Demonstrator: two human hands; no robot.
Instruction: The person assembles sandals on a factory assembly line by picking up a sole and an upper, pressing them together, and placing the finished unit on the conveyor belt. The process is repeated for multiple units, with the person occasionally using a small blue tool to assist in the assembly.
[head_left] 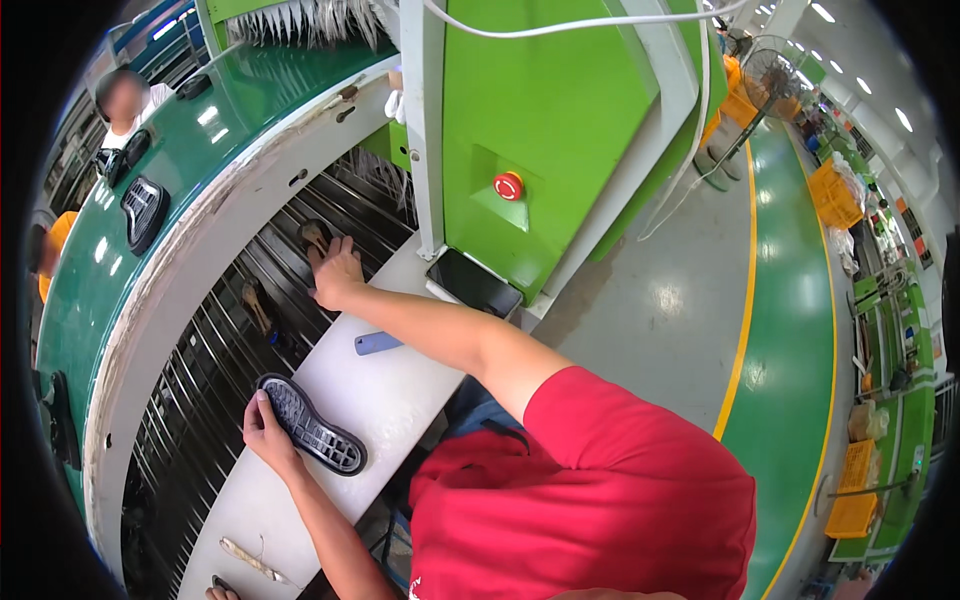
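A black shoe sole (318,432) rests on the white work ledge, its ribbed, grid-patterned side facing up. My left hand (266,430) grips it by its far left end, the thumb over the rim and the other fingers partly hidden. Over the metal roller conveyor, my right hand (340,272) is closed around a dark shoe (314,236) with a tan top opening; my hand hides part of it. A similar dark shoe (258,308) lies on the rollers closer to the sole.
A blue-grey strip-shaped tool (377,343) and a dark-screened phone (474,284) lie by my right forearm. A brush (250,558) is on the ledge (400,395), near another person's hand (222,592). Soles (146,214) sit on the green belt. A green machine carries a red stop button (508,186).
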